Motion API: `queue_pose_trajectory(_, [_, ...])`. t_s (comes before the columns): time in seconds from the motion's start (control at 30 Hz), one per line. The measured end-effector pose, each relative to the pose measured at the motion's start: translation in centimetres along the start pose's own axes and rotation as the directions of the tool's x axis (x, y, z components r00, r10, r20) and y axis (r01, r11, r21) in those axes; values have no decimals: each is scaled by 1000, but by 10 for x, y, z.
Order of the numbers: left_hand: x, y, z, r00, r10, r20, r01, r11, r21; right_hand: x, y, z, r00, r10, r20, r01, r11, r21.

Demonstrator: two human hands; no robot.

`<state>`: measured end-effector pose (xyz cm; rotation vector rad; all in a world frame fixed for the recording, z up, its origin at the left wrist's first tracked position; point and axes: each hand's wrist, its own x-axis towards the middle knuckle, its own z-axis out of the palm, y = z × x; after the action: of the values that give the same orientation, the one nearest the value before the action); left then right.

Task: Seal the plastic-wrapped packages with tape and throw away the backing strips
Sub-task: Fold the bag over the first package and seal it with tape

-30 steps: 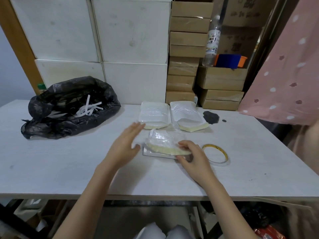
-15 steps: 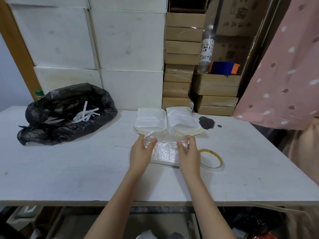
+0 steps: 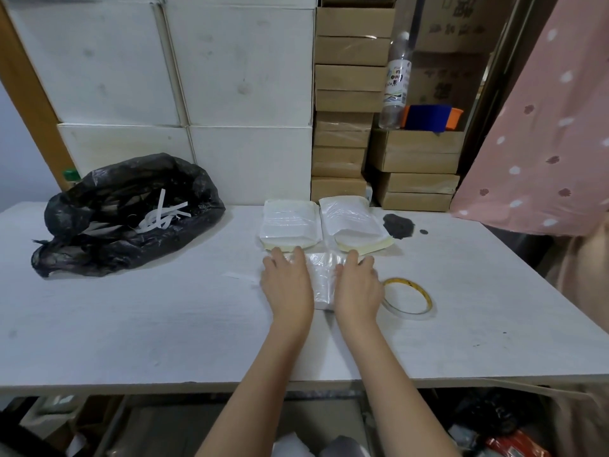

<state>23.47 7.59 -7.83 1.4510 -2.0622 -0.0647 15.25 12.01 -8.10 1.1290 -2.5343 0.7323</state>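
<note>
On table (image 3: 131,324), black bag (image 3: 108,232), white strips (image 3: 161,217)

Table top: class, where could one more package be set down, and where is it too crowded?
Free patches on the table: the wide stretch between the black bag and the left hand, and the near right corner past the tape roll. Crowded: the middle, where both hands, left and right, press a package just in front of two more packages.
</note>
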Motion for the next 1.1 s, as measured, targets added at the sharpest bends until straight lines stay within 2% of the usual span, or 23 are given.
queue_pose_trajectory(0.07, [4, -4, 5, 971, 234, -42, -229, 967, 108, 0, 1, 0, 996, -72, -57, 67, 993, -97])
queue_pose_trajectory(0.13, [3, -8, 7, 939, 343, 21, -342, 939, -18, 1, 9, 1, 978, -190, -80, 192, 981, 13])
queue_pose_trajectory(0.17, [1, -10, 5, 942, 330, 62, -323, 941, -101, 1, 12, 2, 962, -269, -52, 274, 953, 132])
queue_pose_trajectory(0.2, [1, -14, 9, 943, 330, 44, -322, 938, -129, -1, 14, 2, 925, -376, 62, 355, 910, 215])
queue_pose_trajectory(0.23, [0, -16, 9, 938, 333, 90, -317, 935, -158, -4, 15, 2, 852, -489, 189, 434, 860, 268])
queue_pose_trajectory(0.27, [-1, -19, 12, 924, 358, 133, -331, 925, -186, -7, 16, 2, 789, -548, 279, 468, 829, 306])
queue_pose_trajectory(0.3, [-2, -21, 12, 910, 368, 191, -324, 919, -226, -8, 18, 4, 765, -552, 332, 458, 828, 322])
queue_pose_trajectory(0.4, [-6, -24, 14, 916, 335, 223, -289, 933, -213, -8, 16, 1, 792, -445, 419, 325, 887, 328])
queue_pose_trajectory(0.47, [-9, -18, 9, 931, 263, 253, -220, 957, -186, -7, 11, -3, 817, -361, 450, 224, 917, 330])
queue_pose_trajectory(0.57, [-11, -13, 7, 935, 131, 330, -89, 986, -139, -10, 3, 0, 853, -257, 455, 116, 942, 316])
queue_pose_trajectory(0.67, [-11, -16, 12, 929, 121, 350, -92, 991, -99, -14, -6, 4, 890, -142, 433, 15, 959, 283])
queue_pose_trajectory(0.83, [-12, -15, 11, 929, 110, 353, -97, 994, -53, -16, -10, 4, 906, -49, 421, -60, 969, 242])
queue_pose_trajectory(1.0, [-10, -14, 2, 893, 29, 450, 1, 998, -66, -16, -16, -2, 904, 1, 428, -82, 982, 172])
queue_pose_trajectory(1.1, [0, -11, -8, 898, -27, 439, 95, 986, -134, -11, -8, -14, 920, 45, 389, -103, 986, 129])
